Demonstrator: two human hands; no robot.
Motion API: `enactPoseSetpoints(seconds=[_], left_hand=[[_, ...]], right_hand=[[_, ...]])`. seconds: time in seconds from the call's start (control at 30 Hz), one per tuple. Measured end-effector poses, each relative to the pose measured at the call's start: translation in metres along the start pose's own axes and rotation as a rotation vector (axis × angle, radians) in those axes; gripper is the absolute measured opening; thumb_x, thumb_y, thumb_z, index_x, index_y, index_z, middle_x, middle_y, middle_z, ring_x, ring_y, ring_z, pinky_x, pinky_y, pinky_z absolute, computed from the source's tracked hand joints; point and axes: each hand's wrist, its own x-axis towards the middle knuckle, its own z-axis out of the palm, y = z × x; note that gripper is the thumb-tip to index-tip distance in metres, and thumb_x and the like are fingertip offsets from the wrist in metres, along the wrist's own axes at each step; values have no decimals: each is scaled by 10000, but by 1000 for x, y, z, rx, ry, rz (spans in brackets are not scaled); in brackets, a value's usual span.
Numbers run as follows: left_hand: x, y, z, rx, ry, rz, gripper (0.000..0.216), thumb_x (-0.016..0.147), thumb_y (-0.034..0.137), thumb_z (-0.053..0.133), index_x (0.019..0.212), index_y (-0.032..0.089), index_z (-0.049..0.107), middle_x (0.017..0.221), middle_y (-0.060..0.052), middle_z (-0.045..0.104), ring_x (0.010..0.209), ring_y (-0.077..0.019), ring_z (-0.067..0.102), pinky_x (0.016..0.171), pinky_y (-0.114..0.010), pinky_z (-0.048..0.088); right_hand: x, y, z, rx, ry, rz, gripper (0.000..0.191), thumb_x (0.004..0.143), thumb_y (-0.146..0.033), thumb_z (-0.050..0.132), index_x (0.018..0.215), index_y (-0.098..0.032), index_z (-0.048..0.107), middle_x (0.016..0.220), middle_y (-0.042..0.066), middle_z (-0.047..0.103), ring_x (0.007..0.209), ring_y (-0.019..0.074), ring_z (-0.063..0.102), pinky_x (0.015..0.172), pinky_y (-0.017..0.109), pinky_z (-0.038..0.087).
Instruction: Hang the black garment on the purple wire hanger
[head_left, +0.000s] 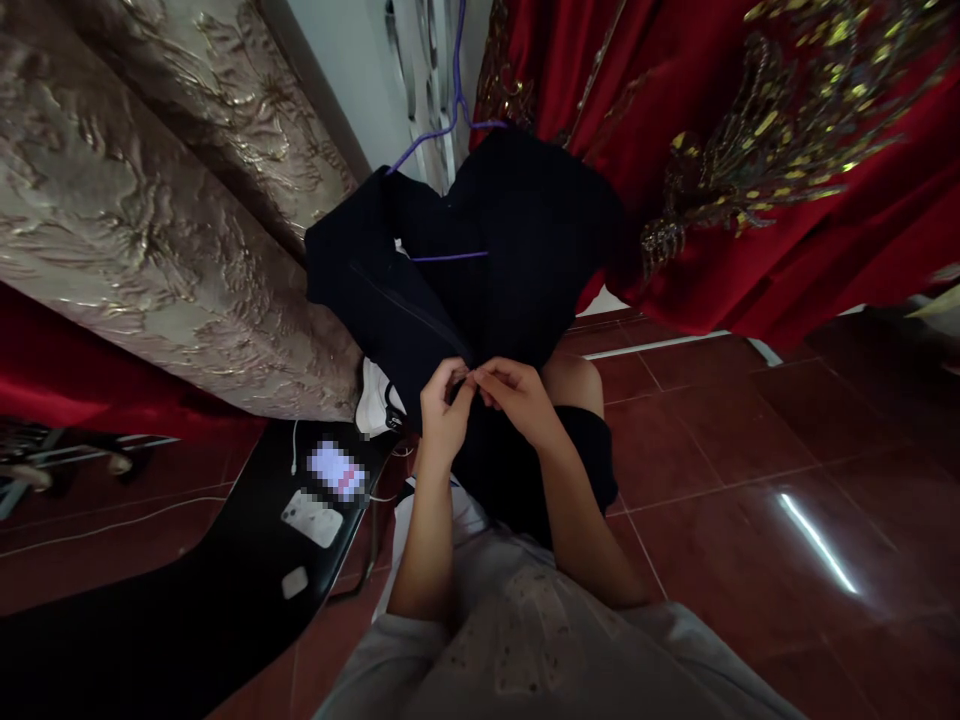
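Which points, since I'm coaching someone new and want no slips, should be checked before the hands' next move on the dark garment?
1. Garment on its hanger: ok; the dark garment hangs on the purple hanger.
2. Hanger hook secure: cannot tell; its top runs out of view.
3. Both hands at the work: ok; left hand and right hand pinch at the garment's front, fingertips together.
4. Small fastener between the fingertips: cannot tell; too small and dark.
5. Front closed above the hands: not ok; it gapes, showing the hanger's bar.
6. Lit phone clear of the hands: ok; it lies apart on the black surface.
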Motion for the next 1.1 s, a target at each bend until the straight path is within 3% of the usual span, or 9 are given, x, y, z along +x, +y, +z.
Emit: enactPoseSetpoints(seconds=[0.2, 0.3, 0.5, 0.63, 0.77, 0.9, 1.03, 1.1], left_hand=[[11, -7, 3, -88, -59, 41, 144, 902, 241, 750, 1027, 182, 711, 986, -68, 720, 961, -191, 702, 929, -325, 555], [13, -5, 7, -99, 30, 80, 87, 927, 255, 712, 976, 183, 701, 922, -52, 706, 896, -171, 700, 864, -297, 569], [13, -6, 9, -28, 84, 177, 85, 938, 261, 711, 965, 187, 677, 939, -47, 648, 898, -168, 659, 834, -285, 547], [9, -13, 11, 36, 99, 115, 98, 990, 286, 641, 1006, 191, 654, 916, -47, 658, 880, -176, 660, 839, -300, 536], [12, -29, 10, 241, 88, 132, 88, 1005, 268, 591, 1013, 184, 618, 909, -46, 637, 867, -176, 635, 817, -292, 508], [26, -38, 2, 451, -77, 155, 96, 1002, 214, 544, 927, 178, 591, 858, -47, 632, 816, -182, 626, 777, -300, 499], [58, -4, -9, 462, -278, 200, 37, 954, 167, 632, 980, 188, 648, 941, -52, 696, 873, -194, 682, 826, -321, 532], [83, 29, -14, 394, -253, 325, 175, 965, 172, 640, 1135, 206, 654, 1055, -63, 702, 909, -186, 698, 882, -331, 549]], right_hand=[[15, -29, 1, 188, 68, 64, 222, 774, -350, 697, 666, -169, 625, 486, -60, 452, 443, 46, 340, 460, 225, 205], [18, -39, 3, 235, 22, 83, 210, 755, -341, 701, 657, -167, 633, 473, -61, 447, 428, 39, 324, 444, 223, 184], [12, -30, 7, 230, -14, 97, 237, 756, -381, 736, 691, -158, 688, 481, -57, 463, 424, 38, 334, 433, 221, 184], [21, -31, 6, 177, -11, 86, 251, 775, -390, 740, 690, -157, 701, 473, -55, 445, 434, 44, 331, 439, 225, 210], [70, -77, 1, 103, 83, -80, 204, 837, -346, 727, 752, -159, 722, 496, -50, 418, 452, 57, 331, 440, 226, 221], [119, -132, -4, 107, 140, -257, 318, 906, -474, 709, 755, -196, 674, 542, -41, 405, 446, 65, 267, 403, 228, 197], [119, -141, 0, 131, 74, -316, 390, 923, -547, 679, 761, -193, 643, 516, -50, 386, 417, 59, 237, 373, 217, 167], [110, -137, 3, 140, 66, -280, 359, 953, -450, 656, 707, -200, 580, 489, -63, 332, 409, 61, 213, 373, 211, 173]])
